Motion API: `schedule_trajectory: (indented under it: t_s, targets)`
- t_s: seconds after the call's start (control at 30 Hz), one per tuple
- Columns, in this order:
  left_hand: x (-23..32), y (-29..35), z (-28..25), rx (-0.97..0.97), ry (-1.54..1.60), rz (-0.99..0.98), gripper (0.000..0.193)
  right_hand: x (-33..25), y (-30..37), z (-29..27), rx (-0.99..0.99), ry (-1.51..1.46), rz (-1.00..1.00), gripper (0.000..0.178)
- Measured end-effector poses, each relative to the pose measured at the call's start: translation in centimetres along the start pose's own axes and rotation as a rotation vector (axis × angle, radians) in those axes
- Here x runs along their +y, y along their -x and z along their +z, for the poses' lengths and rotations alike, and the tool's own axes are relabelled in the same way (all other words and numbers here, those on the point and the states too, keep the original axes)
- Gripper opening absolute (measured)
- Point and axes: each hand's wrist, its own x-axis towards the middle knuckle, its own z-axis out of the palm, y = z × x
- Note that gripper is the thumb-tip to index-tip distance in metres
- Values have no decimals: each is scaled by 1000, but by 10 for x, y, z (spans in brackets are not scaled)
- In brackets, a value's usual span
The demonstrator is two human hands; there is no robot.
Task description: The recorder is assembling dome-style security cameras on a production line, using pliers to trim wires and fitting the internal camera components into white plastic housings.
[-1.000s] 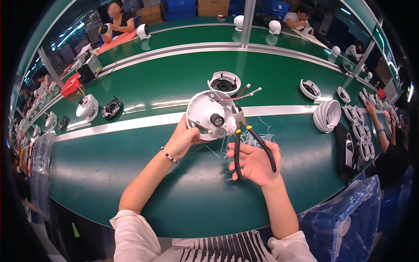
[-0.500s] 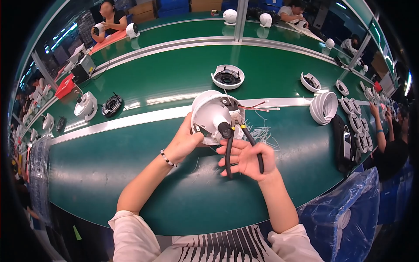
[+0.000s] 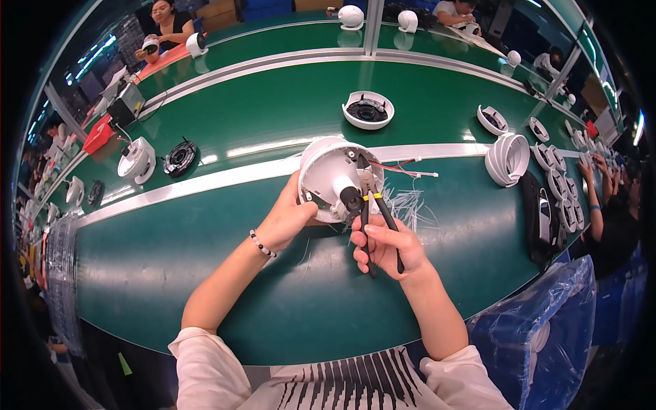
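Note:
My left hand [image 3: 282,220] grips the rim of a white, bowl-shaped housing [image 3: 319,179], which is tilted with its open side towards me. Inside it a white cone ends in a black, lens-like tip [image 3: 351,199]. Thin wires with white connectors [image 3: 425,174] stick out on its right side. In my right hand [image 3: 402,247] is a pair of cutting pliers [image 3: 388,214] with black handles and yellow bands. Its metal jaws lie against the right inner part of the housing; what is between them is too small to tell.
Thin white offcuts [image 3: 408,205] lie right of the housing. On the green belt beyond stand a white dish with a black inside [image 3: 368,124], a black round part [image 3: 180,158] and a white housing [image 3: 139,162]. Stacked white rings [image 3: 504,164] and a black pouch [image 3: 538,215] lie to the right.
My right hand's spread fingers have curled round the pliers' handles, and the handles have drawn closer together. The white dish on the belt has shifted slightly right. My left hand keeps its hold.

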Motion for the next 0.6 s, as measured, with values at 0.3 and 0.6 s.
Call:
schedule_trajectory:
  t_s: [0.3, 0.6]
  targets:
    - [-13, -12, -20, 74, 428, -93, 52, -1, 0, -2, -363, -157, -87, 42]
    - [-10, -124, -84, 178, 851, -6, 36, -10, 9, 9, -260, 509, 46, 47]
